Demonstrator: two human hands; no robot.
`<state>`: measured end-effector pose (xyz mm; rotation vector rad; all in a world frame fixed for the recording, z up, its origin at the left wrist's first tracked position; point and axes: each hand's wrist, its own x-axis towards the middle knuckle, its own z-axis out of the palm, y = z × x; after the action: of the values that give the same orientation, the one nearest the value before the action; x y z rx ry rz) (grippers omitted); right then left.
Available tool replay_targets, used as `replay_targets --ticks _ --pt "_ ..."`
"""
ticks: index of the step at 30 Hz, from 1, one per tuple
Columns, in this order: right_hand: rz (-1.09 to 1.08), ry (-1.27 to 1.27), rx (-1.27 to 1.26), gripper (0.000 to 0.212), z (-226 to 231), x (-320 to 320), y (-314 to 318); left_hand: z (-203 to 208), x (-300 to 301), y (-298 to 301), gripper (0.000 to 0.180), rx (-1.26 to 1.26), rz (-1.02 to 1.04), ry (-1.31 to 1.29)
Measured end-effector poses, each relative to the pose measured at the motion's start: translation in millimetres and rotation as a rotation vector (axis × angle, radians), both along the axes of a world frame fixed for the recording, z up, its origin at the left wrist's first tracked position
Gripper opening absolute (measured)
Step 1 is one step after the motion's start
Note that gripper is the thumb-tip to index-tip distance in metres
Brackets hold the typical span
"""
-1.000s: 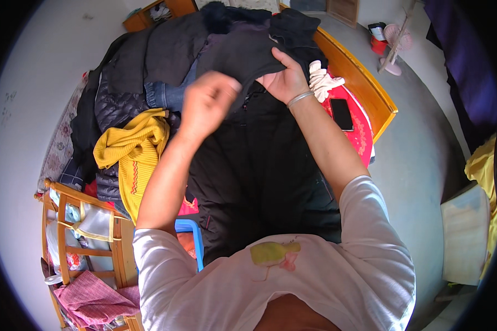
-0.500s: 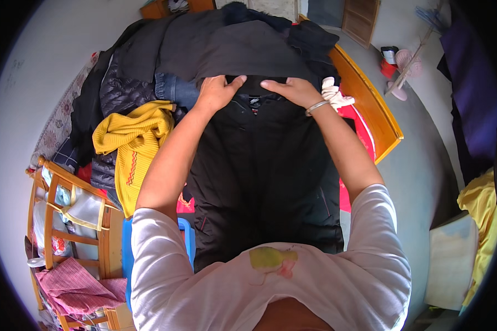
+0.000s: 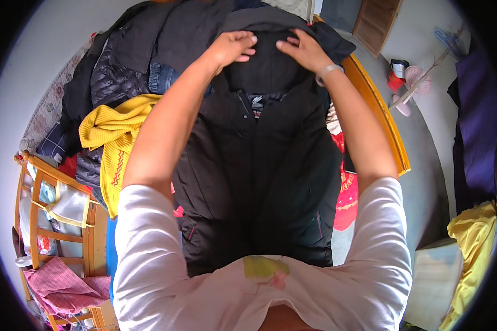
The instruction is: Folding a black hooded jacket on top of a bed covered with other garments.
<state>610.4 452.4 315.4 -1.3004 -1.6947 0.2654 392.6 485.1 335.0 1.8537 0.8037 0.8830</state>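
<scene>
The black coat [image 3: 254, 176] lies spread face up in the middle, its hooded end far and its hem near the person, probably so that both halves can be reached evenly from the near side; beyond it and to the left is a heap of dark clothes [image 3: 185, 36], apparently pushed back to leave the near middle for the coat. On the near left stands a wooden chair [image 3: 59, 236], with a pink cloth [image 3: 66, 284] draped over it, perhaps as a handy rest for loose things. The yellow sweater [image 3: 116, 138] hangs down the left side, beside the coat. Smaller are the left hand [image 3: 237, 49] and right hand [image 3: 303, 52], both at the far end over the hood [image 3: 266, 63], thumbs apart from loosely spread fingers; this seems to suit smoothing more than gripping, and their mirrored placing likely keeps the hood even
</scene>
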Motion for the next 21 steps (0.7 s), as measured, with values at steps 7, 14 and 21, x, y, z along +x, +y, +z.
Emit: replay_targets --ticks 7,14,21 --pt "0.032 0.236 0.048 0.028 -68 56 42 -81 -30 86 0.029 0.051 0.091 0.172" --pt "-0.366 0.099 -0.279 0.048 -228 120 -56 -247 -153 86 0.056 -0.062 0.531 0.45" --pt "-0.406 0.548 -0.495 0.061 -250 105 -175 -268 -228 -60 0.057 -0.624 0.521 -0.087"
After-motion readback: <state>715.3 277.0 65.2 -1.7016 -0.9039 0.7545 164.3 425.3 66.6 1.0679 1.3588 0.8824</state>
